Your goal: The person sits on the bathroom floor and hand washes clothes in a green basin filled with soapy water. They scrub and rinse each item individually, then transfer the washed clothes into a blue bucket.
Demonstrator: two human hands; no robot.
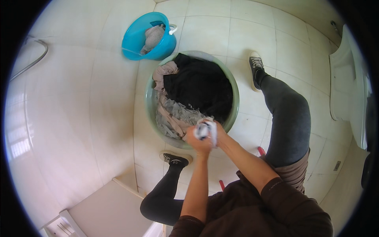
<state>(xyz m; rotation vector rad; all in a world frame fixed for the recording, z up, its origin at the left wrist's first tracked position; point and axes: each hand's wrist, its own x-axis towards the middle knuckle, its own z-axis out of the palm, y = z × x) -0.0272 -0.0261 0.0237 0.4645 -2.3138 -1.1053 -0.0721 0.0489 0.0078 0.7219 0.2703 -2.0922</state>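
A wet white cloth with dark patches [205,130] is bunched between my two hands, over the near rim of a round green plastic basin [236,97]. My left hand [199,144] grips its left side, and my right hand [219,134] closes on its right side; the motion blurs them a little. Inside the basin lie a black garment [198,86], a pale pink cloth [163,72] along the left edge and a thin grey fabric [180,109] nearer to me. Some of the basin's contents are hidden behind my hands.
A blue bucket [130,41] with a white handle and a greyish cloth [154,37] stands beyond the basin, near the tiled wall. My shoes [256,69] are on the tiled floor either side of the basin. A white ceramic fixture [343,80] is at right, a metal hose [35,63] at left.
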